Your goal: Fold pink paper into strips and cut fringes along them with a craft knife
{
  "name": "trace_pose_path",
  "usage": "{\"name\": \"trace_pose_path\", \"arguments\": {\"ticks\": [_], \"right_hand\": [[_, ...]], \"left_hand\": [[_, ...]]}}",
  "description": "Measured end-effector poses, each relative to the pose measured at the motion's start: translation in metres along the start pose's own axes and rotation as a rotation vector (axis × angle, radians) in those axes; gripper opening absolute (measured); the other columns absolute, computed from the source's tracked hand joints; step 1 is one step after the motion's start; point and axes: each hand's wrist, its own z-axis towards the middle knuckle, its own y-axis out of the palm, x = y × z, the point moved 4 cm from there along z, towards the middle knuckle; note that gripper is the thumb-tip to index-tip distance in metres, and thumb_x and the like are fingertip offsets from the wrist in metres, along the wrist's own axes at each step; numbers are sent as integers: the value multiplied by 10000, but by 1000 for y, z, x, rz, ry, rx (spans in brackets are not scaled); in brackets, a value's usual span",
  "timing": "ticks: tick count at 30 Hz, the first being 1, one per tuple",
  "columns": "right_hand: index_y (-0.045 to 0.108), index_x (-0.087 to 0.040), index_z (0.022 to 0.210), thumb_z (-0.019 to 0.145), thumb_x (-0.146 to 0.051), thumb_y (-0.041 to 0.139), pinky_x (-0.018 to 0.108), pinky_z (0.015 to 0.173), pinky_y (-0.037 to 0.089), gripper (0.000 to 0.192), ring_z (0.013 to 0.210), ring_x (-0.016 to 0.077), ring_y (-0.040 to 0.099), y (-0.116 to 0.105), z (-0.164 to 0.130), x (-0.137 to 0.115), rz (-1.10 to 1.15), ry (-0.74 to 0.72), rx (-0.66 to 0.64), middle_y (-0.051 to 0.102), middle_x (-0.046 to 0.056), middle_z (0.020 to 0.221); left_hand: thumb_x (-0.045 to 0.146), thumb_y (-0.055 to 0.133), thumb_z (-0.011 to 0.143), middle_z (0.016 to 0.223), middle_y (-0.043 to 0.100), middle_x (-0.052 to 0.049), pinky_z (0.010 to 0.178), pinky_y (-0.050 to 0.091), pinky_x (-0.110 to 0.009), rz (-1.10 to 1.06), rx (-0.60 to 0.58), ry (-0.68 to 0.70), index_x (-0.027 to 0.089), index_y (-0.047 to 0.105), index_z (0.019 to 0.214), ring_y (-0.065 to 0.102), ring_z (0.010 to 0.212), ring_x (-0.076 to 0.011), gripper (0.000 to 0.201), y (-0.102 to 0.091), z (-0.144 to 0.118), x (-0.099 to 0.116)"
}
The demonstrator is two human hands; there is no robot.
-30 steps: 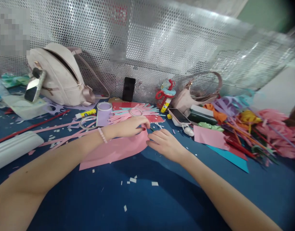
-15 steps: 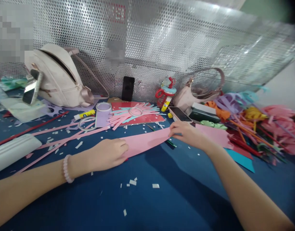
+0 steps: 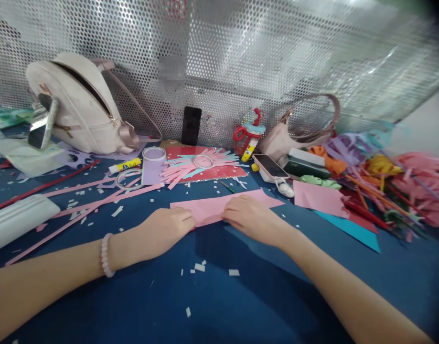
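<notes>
Head view, blue worktop. Item: folded pink paper strip, lying flat near the middle of the worktop, running toward its right edge. Left hand presses the strip's left end, fingers curled down onto it (no pinch visible). Right hand rests flat on the strip's middle, fingers spread. Toward the far edge: red card with cut strips, tape roll, glue stick, black phone.

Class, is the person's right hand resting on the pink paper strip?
Yes, the right hand lies flat on the pink paper strip, pressing it onto the blue table.
</notes>
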Motion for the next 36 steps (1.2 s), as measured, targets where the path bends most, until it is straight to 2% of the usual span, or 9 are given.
{"name": "trace_pose_path", "arguments": {"ticks": [3,6,10,13,20,25,28,33,36], "right_hand": [[645,-160,859,932,-136,418,321,709,389,239,787,185,567,9,7,-23,-48,-48,21,653,70,835],[642,-158,873,931,-133,422,309,670,380,229,757,181,566,15,11,-31,-5,-52,5,650,62,828],[646,-180,934,912,-133,457,294,680,405,196,769,177,583,14,13,-29,144,41,-75,655,47,846],[648,-203,929,889,-157,512,282,681,419,149,774,172,590,12,15,-27,238,123,-114,654,34,848],[655,-191,953,898,-160,500,296,760,438,168,865,188,607,23,22,-32,367,185,-96,677,53,930],[682,-207,950,885,-150,476,269,758,444,223,871,170,621,25,30,-25,545,311,-112,698,33,969],[695,-230,982,877,-168,462,277,778,441,263,916,179,624,25,37,-21,582,325,-185,698,20,1045],[729,-248,936,891,-278,506,274,667,411,229,787,188,631,26,48,-18,519,298,-280,721,14,922],[728,-262,968,889,-275,533,264,684,392,210,814,184,629,24,51,-18,514,275,-288,722,9,951]], "left_hand": [[94,399,925,935,630,-85,654,449,-310,1,-11,27,155,604,966,595,863,-230,218,3,2,8],[116,419,930,915,645,-77,650,449,-308,-33,-19,16,157,623,943,602,851,-230,209,2,4,12],[196,469,947,963,678,-30,704,462,-285,-134,-4,-51,198,639,981,630,887,-199,173,-1,2,7],[203,503,931,946,696,7,726,462,-261,-208,-9,-76,223,654,935,648,864,-168,153,-2,0,1],[211,455,946,997,691,-40,769,455,-297,-283,-51,-105,204,663,969,640,927,-211,209,1,1,-6],[187,496,918,915,692,12,688,441,-241,-364,-85,-136,218,661,916,641,830,-157,168,-2,5,-14],[185,509,914,909,690,23,686,435,-226,-385,-92,-131,221,658,918,637,816,-140,154,-2,6,-18],[175,498,922,906,679,24,684,435,-226,-326,-95,-111,217,640,906,631,819,-140,148,-2,7,-20],[110,482,901,936,666,-38,696,439,-274,-212,-77,-127,180,640,911,626,854,-189,173,-3,4,-11]]}}
